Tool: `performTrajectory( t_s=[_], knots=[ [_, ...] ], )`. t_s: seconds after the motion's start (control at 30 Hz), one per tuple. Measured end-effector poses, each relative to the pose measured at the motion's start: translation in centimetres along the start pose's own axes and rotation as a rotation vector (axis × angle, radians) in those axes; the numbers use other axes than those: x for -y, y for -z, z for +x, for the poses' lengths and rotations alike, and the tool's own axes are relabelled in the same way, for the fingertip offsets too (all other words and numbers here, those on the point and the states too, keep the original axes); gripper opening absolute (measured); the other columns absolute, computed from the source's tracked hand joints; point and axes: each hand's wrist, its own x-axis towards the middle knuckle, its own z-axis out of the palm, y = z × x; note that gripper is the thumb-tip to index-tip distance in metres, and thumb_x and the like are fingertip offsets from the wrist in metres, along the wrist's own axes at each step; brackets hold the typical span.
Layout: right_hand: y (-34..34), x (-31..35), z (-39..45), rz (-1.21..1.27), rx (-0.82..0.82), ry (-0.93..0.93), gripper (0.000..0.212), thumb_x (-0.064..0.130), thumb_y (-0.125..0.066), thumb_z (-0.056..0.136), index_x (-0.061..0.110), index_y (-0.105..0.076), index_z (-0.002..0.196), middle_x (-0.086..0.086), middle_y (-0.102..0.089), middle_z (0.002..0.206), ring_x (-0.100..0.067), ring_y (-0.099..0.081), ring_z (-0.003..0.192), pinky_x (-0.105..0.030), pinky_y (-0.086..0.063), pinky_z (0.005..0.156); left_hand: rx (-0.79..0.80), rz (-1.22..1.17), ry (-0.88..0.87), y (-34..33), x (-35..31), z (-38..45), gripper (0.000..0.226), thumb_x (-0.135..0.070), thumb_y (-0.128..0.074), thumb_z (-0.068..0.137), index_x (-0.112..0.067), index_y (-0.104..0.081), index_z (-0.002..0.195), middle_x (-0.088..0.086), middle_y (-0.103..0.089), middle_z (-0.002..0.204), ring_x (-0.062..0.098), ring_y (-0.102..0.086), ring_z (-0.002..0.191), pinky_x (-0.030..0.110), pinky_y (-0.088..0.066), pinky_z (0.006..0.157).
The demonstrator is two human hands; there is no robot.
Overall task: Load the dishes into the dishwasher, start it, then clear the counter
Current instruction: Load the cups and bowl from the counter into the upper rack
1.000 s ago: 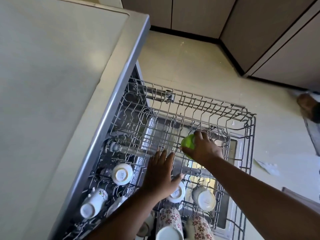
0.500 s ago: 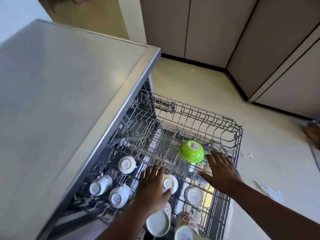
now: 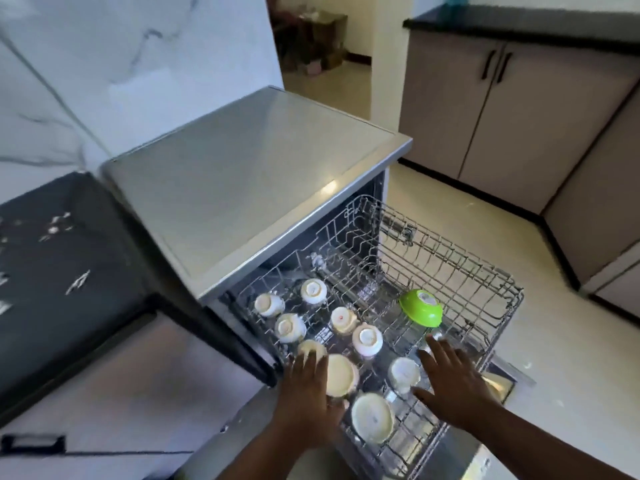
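Green bowl [image 3: 421, 307] upturned in rack [image 3: 485, 271], beyond right fingers [image 3: 437, 351], both hands spread, empty

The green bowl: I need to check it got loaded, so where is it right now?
In the head view, the green bowl sits upside down in the pulled-out upper rack, right of the white cups and just beyond the open right hand.

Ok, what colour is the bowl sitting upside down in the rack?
Bright green, with a pale round sticker on its base; the green bowl shows clearly in the head view.
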Motion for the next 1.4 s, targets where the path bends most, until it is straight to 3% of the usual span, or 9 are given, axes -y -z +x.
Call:
performTrajectory(
  t_s=[0.23, 0.43, 0.73, 0.87, 0.97, 1.17, 1.27, 1.33, 1.4],
  knots=[
    [0.4, 2.7, -5.7, -0.012, 0.022, 0.068, 0.068, 0.067, -0.036, 0.075, 0.014, -0.054, 0.114, -0.021, -0.065, 0.118, -0.04, -0.067, 0.1, -0.052, -0.056, 0.074, -0.151, -0.059, 0.151, 0.0, -2.7, -10.9, 0.079, -0.056, -0.045, 0.087, -0.02, -0.015, 0.151, 0.005, -0.01, 0.16, 0.024, -0.005, 0.147, 0.041, -0.005, 0.118],
    [0.4, 3.5, -11.3, -0.097, -0.039, 0.196, 0.084, 0.07, -0.007, 0.089, 0.017, -0.072, 0.103, -0.013, -0.07, 0.113, -0.034, -0.069, 0.1, -0.047, -0.056, 0.074, -0.04, -0.047, 0.264, -3.1, -4.2, -18.9, 0.099, -0.076, -0.012, 0.072, -0.02, 0.0, 0.153, 0.006, 0.001, 0.161, 0.028, 0.003, 0.148, 0.045, -0.001, 0.119],
    [1.8, -2.3, -15.6, -0.082, -0.09, 0.258, 0.079, 0.073, -0.012, 0.089, 0.02, -0.067, 0.112, -0.008, -0.068, 0.117, -0.029, -0.067, 0.106, -0.043, -0.055, 0.079, 0.078, -0.078, 0.311, -5.1, -11.2, -19.3, 0.087, -0.065, -0.034, 0.089, -0.02, 0.003, 0.153, 0.008, 0.007, 0.161, 0.03, 0.006, 0.147, 0.047, 0.0, 0.118],
    [2.0, -8.3, -16.6, 0.164, -0.137, 0.3, 0.101, 0.089, -0.004, 0.07, 0.028, -0.042, 0.141, -0.002, -0.033, 0.154, -0.022, -0.03, 0.143, -0.042, -0.03, 0.112, 0.06, -0.041, 0.319, -5.8, -16.4, -17.8, 0.089, -0.065, -0.034, 0.082, -0.014, -0.016, 0.152, 0.012, -0.015, 0.159, 0.034, -0.016, 0.145, 0.052, -0.013, 0.115],
    [2.0, -13.6, -17.3, 0.349, -0.161, 0.257, 0.096, 0.096, -0.012, 0.065, 0.039, -0.038, 0.137, 0.009, -0.033, 0.153, -0.01, -0.031, 0.141, -0.033, -0.032, 0.112, -0.003, -0.09, 0.378, -9.5, -18.9, -15.7, 0.088, -0.072, -0.035, 0.052, -0.014, -0.059, 0.114, 0.009, -0.069, 0.105, 0.029, -0.071, 0.09, 0.049, -0.051, 0.08],
    [4.6, -23.2, -17.7, 0.419, -0.177, 0.264, 0.091, 0.093, -0.018, 0.064, 0.042, -0.038, 0.136, 0.025, -0.029, 0.14, -0.001, -0.037, 0.133, -0.016, -0.028, 0.104, -0.128, -0.044, 0.332, -12.5, -26.9, -12.1, 0.067, -0.078, -0.044, 0.057, -0.026, -0.078, 0.08, -0.003, -0.071, 0.08, 0.015, -0.069, 0.064, 0.027, -0.053, 0.052],
    [4.9, -25.4, -16.7, 0.431, -0.172, 0.243, 0.063, 0.069, -0.045, 0.081, 0.04, -0.04, 0.136, 0.015, -0.035, 0.149, 0.001, -0.041, 0.129, -0.016, -0.03, 0.103, 0.089, -0.125, 0.334, -8.1, -30.3, -13.2, 0.089, -0.082, -0.045, 0.059, -0.019, -0.069, 0.116, -0.001, -0.065, 0.117, 0.013, -0.065, 0.105, 0.024, -0.054, 0.081],
    [4.6, -25.8, -15.6, 0.417, -0.139, 0.213, 0.06, 0.063, -0.048, 0.086, 0.034, -0.041, 0.138, 0.01, -0.036, 0.151, -0.005, -0.039, 0.134, -0.021, -0.029, 0.107, -0.063, -0.306, 0.383, -8.0, -29.8, -13.0, 0.091, -0.069, -0.044, 0.081, -0.015, -0.023, 0.151, 0.006, -0.028, 0.154, 0.022, -0.029, 0.142, 0.035, -0.028, 0.113],
    [4.2, -25.5, -14.4, 0.396, -0.091, 0.187, 0.066, 0.063, -0.045, 0.088, 0.027, -0.038, 0.143, 0.006, -0.035, 0.153, -0.011, -0.034, 0.139, -0.025, -0.026, 0.111, -0.102, -0.607, 0.55, -7.5, -29.5, -12.9, 0.099, -0.077, -0.039, 0.079, -0.017, -0.012, 0.153, 0.004, -0.019, 0.158, 0.021, -0.024, 0.143, 0.037, -0.023, 0.115]
  ],
)
